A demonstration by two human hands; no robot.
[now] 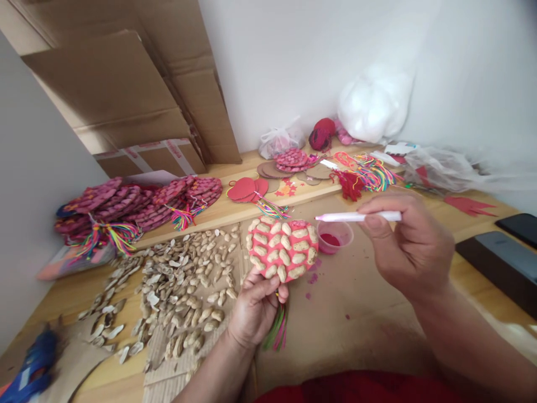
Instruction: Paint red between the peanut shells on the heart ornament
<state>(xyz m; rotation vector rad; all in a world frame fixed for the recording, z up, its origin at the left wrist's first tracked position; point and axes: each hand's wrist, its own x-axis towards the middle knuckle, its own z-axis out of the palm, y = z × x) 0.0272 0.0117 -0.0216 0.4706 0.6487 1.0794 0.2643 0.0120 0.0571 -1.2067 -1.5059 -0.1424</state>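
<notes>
My left hand (262,302) pinches the lower edge of a round red disc (282,249) covered with rows of peanut shells. One shell at its upper right is coloured pink; the others are plain tan. A green and pink tassel (277,330) hangs below my fingers. Between thumb and fingers, my right hand (406,240) grips a slim white-pink pen (356,216), its tip pointing left. That tip hovers above a small clear cup (346,238) with red-pink liquid inside. The cup stands just behind the disc's right edge.
Loose peanut shells (180,285) cover the left side. Finished pink shell discs (138,207) with tassels are piled behind them. Red paper discs (246,189) and bright tassels (373,172) lie on the back ledge. A blue glue gun (36,358) is at lower left, a phone (509,263) at right.
</notes>
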